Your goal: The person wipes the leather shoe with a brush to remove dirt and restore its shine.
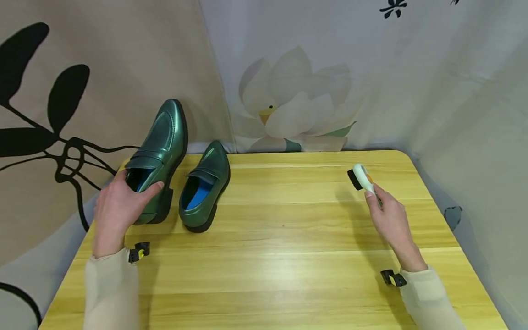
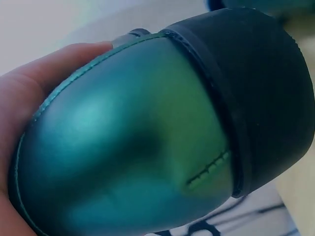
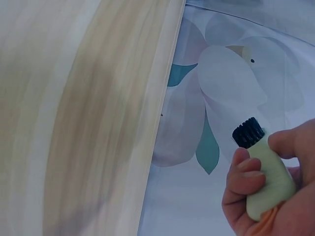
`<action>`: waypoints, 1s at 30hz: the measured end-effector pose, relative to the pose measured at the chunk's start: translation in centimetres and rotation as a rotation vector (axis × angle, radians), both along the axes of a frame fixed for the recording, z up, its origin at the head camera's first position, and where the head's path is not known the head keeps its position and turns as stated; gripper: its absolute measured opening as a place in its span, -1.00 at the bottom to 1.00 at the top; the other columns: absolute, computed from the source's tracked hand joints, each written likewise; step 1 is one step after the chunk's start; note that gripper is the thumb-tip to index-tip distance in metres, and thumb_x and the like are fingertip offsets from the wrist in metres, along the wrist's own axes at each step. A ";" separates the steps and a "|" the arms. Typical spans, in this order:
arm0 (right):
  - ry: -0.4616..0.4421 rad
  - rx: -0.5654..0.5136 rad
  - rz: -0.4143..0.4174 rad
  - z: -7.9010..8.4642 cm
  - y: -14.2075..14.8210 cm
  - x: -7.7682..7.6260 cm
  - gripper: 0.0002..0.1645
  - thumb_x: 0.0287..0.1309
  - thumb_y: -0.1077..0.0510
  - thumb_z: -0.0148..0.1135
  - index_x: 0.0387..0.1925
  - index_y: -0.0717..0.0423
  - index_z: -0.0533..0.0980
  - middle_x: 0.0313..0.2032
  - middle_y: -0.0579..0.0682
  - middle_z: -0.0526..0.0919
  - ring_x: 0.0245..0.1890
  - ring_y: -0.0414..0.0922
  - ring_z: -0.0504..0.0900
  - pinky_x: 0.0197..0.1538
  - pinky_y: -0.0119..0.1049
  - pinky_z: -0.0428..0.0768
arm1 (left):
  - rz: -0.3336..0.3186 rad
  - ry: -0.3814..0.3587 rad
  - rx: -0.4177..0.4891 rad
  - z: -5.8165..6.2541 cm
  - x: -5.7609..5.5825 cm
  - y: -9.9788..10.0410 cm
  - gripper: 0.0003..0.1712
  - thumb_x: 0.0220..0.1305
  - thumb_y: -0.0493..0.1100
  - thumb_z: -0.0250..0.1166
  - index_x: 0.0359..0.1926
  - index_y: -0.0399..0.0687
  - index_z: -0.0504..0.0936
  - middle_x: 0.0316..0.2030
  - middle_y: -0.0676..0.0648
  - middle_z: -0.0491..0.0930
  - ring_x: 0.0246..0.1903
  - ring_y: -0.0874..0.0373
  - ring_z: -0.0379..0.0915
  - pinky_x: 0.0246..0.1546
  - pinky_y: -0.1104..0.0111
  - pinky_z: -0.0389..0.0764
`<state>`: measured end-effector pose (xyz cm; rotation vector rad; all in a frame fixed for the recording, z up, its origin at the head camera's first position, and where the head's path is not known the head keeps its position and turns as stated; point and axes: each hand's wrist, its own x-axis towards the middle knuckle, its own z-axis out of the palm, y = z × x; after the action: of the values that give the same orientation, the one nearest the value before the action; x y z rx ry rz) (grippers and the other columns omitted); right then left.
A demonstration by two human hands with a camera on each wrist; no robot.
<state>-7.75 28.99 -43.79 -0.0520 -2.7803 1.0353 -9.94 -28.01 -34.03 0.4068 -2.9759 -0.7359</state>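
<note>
My left hand (image 1: 115, 208) grips a shiny green loafer (image 1: 158, 133) at its heel end, with the thumb along the outer side and the fingers at the opening. Its toe points up and away, tilted above the table's far left. From behind, the left wrist view shows its rounded green back with a short seam and the black heel block (image 2: 268, 103). To its right the matching loafer (image 1: 215, 160) stands on the table, blue insole showing. Over the table's right side, my right hand (image 1: 389, 217) holds a small pale shoe brush (image 1: 362, 176) by its handle, black bristles facing left.
The light wooden table (image 1: 284, 266) has rounded far corners. Right behind its far edge hangs a pale curtain (image 1: 453, 91) printed with flowers and dark leaves, which also lines both sides. The brush is well apart from the loafers.
</note>
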 end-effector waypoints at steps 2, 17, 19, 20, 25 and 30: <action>0.012 0.005 -0.004 0.1 0.2 0.0 -0.25 0.64 -0.14 -0.14 0.47 0.40 0.28 -0.38 0.17 0.49 -0.63 -0.07 0.35 -0.59 -0.23 0.36 | 0.001 -0.019 -0.021 -0.7 -0.4 -0.9 0.23 0.32 0.42 0.21 0.49 -0.57 0.09 0.21 -0.66 0.36 0.06 -0.54 0.35 -0.06 -0.38 0.43; -0.009 -0.007 -0.010 -0.4 0.6 0.2 -0.23 0.63 -0.17 -0.16 0.48 0.37 0.28 -0.48 0.11 0.45 -0.68 -0.10 0.31 -0.64 -0.23 0.34 | -0.027 -0.182 -0.095 -5.0 -2.6 -3.3 0.05 0.29 0.42 0.27 0.09 -0.64 0.40 -0.13 -0.54 0.50 -0.30 -0.33 0.50 -0.48 0.00 0.50; -0.013 -0.012 -0.012 -0.5 0.7 0.3 -0.22 0.63 -0.18 -0.16 0.49 0.38 0.27 -0.48 0.11 0.44 -0.68 -0.09 0.31 -0.64 -0.23 0.34 | -0.037 -0.185 -0.108 -5.3 -2.8 -3.2 0.02 0.31 0.39 0.27 0.07 -0.65 0.40 -0.13 -0.57 0.50 -0.28 -0.39 0.51 -0.46 -0.05 0.51; -0.016 -0.014 -0.012 -0.5 0.7 0.3 -0.21 0.63 -0.19 -0.16 0.49 0.38 0.27 -0.48 0.12 0.44 -0.68 -0.09 0.31 -0.64 -0.23 0.34 | -0.042 -0.189 -0.114 -5.5 -2.9 -3.1 0.01 0.32 0.37 0.27 0.06 -0.66 0.41 -0.12 -0.59 0.50 -0.27 -0.41 0.52 -0.45 -0.08 0.51; -0.032 -0.007 -0.013 -0.7 0.9 0.4 -0.21 0.64 -0.19 -0.18 0.48 0.39 0.26 -0.47 0.13 0.45 -0.68 -0.09 0.33 -0.64 -0.23 0.35 | -0.083 -0.208 -0.121 -6.1 -3.5 -2.6 -0.11 0.34 0.29 0.28 -0.02 -0.63 0.45 -0.18 -0.57 0.52 -0.30 -0.43 0.54 -0.44 -0.11 0.52; -0.031 -0.003 -0.012 -0.7 1.0 0.3 -0.20 0.64 -0.19 -0.19 0.48 0.41 0.26 -0.46 0.14 0.46 -0.67 -0.09 0.33 -0.62 -0.23 0.35 | -0.097 -0.214 -0.118 -6.4 -4.1 -2.3 -0.21 0.33 0.26 0.31 -0.13 -0.55 0.48 -0.26 -0.49 0.53 -0.34 -0.38 0.53 -0.45 -0.08 0.53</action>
<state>-7.49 29.96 -44.52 -0.0854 -2.8023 1.0442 -14.04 -30.26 -40.43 0.3580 -3.2392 -0.5519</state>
